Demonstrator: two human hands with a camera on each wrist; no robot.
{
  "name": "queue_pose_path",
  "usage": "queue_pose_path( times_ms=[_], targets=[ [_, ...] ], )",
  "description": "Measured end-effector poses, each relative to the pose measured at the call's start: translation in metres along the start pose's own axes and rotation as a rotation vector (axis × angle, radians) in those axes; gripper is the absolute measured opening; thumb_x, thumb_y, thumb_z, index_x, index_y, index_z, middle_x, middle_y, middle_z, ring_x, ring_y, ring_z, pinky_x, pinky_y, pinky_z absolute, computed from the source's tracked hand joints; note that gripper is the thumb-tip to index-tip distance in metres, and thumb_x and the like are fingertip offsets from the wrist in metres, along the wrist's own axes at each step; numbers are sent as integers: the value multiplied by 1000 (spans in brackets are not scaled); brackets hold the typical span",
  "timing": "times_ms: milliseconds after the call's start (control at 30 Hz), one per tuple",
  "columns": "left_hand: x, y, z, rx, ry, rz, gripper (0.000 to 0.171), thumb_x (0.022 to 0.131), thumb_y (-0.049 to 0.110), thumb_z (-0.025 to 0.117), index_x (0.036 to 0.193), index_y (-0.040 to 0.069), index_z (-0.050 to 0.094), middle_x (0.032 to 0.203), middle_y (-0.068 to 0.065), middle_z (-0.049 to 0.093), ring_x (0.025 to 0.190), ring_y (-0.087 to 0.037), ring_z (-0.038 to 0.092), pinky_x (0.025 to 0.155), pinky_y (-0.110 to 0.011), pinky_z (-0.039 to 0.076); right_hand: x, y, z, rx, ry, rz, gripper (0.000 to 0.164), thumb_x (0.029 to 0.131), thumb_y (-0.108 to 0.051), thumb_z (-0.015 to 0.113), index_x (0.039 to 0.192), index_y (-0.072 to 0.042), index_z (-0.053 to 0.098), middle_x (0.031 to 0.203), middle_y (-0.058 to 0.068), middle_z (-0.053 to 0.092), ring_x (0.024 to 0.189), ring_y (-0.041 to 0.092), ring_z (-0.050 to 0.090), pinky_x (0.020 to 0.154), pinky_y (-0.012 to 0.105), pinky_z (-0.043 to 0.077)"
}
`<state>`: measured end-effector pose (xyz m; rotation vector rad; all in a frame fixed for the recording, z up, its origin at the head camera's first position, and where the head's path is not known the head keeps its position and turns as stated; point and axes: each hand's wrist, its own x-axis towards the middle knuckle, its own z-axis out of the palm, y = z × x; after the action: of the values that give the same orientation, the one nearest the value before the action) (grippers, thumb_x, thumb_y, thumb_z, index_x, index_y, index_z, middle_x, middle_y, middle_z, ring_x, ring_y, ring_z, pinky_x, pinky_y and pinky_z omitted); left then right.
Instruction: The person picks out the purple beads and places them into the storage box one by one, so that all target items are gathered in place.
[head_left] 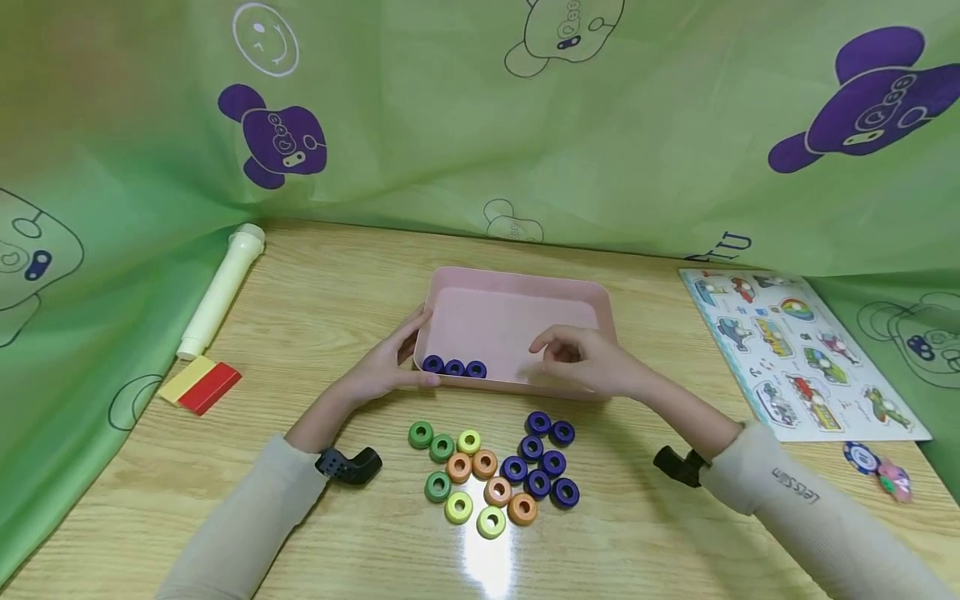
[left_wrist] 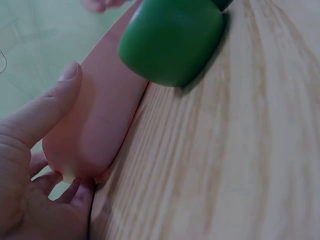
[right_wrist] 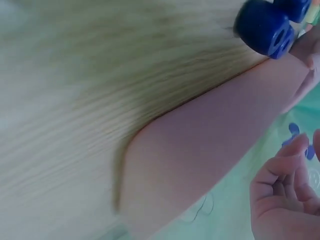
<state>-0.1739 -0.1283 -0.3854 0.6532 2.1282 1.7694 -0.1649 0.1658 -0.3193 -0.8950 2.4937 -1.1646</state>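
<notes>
A pink tray [head_left: 517, 386] lies on the table, with three dark blue rings [head_left: 454, 367] in a row in its front left corner. My left hand [head_left: 386, 367] holds that corner, thumb along the front rim and fingers round the left side; the left wrist view shows the fingers [left_wrist: 75, 192] bent against the tray's end. Over the tray's right part hovers my right hand [head_left: 581, 358], its fingers loosely bent with nothing between them. Several more dark blue rings [head_left: 537, 483] lie in front of the tray, beside green rings [head_left: 438, 487], yellow rings [head_left: 491, 522] and orange rings [head_left: 522, 508].
A white tube-shaped object [head_left: 221, 292] and a yellow and red piece [head_left: 201, 385] lie at the left. On the right are a picture puzzle board [head_left: 795, 350], a round chip [head_left: 862, 457] and a small pink trinket [head_left: 895, 481]. A green printed cloth [head_left: 420, 125] hangs behind the table.
</notes>
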Motion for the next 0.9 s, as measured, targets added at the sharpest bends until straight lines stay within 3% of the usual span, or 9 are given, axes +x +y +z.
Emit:
queue_pose_path(
  times_ms=[167, 500, 667, 900],
  targets=[
    [0, 1, -2, 9, -7, 11, 87, 71, 6, 67, 136, 7, 9, 140, -4, -4, 125, -15, 8, 99, -31, 14, -29, 21, -11, 40, -25, 62, 17, 82, -15, 55, 97, -8, 56, 76, 4, 55, 62, 14, 49, 52, 23, 41],
    [-2, 1, -1, -7, 1, 8, 87, 71, 5, 66, 136, 8, 9, 140, -4, -5, 125, -15, 8, 99, -32, 14, -78, 37, -18, 30, -69, 90, 22, 82, -21, 55, 100, -8, 57, 79, 1, 57, 68, 14, 52, 53, 23, 43],
    [-2, 0, -1, -16, 3, 9, 87, 71, 4, 66, 136, 8, 9, 140, -4, -5, 125, -16, 9, 99, -33, 14, -87, 45, -14, 93, -132, 27, 24, 82, -13, 55, 103, -3, 54, 81, 1, 58, 71, 18, 54, 56, 24, 45],
    [0, 0, -1, -8, -5, 6, 87, 71, 5, 67, 136, 7, 8, 140, -4, -5, 125, -20, 9, 99, -33, 14, -83, 52, -2, 149, -211, -11, 30, 80, -13, 58, 107, -3, 51, 80, 2, 57, 70, 16, 55, 58, 26, 47]
  ],
)
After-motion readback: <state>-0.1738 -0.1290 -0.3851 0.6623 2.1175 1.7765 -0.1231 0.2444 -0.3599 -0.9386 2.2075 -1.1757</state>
